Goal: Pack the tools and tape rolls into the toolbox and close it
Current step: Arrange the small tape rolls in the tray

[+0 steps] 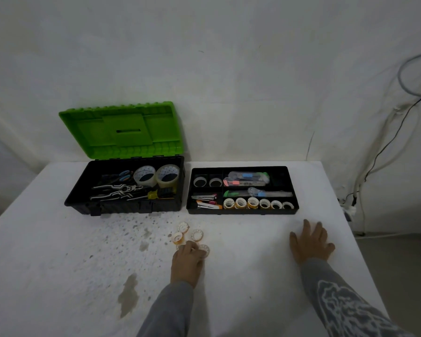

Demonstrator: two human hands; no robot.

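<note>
The white table (58,251) carries the open toolbox (122,207), green lid up, with the black tray (241,211) just beside it. Our right hand (310,242) lies flat, fingers spread. Our left hand (187,260) bends over the nearest of the loose small tape rolls (197,235) — pinched or not, we cannot tell. A careless grab could knock its neighbours rolling — they lie close together.

View: one head-worn camera, above and behind both hands.
Facing: forward and down, over the left hand (187,261) and right hand (310,243) toward the wall (229,69) beyond them.
Nearness: hands and sleeves close, at the lower edge; toolbox (131,207) farther off ahead of the left hand, tray (241,211) ahead between the two hands.
Coverage: wide-angle; the counter (253,276) spreads past both hands, with its edges slanting.
</note>
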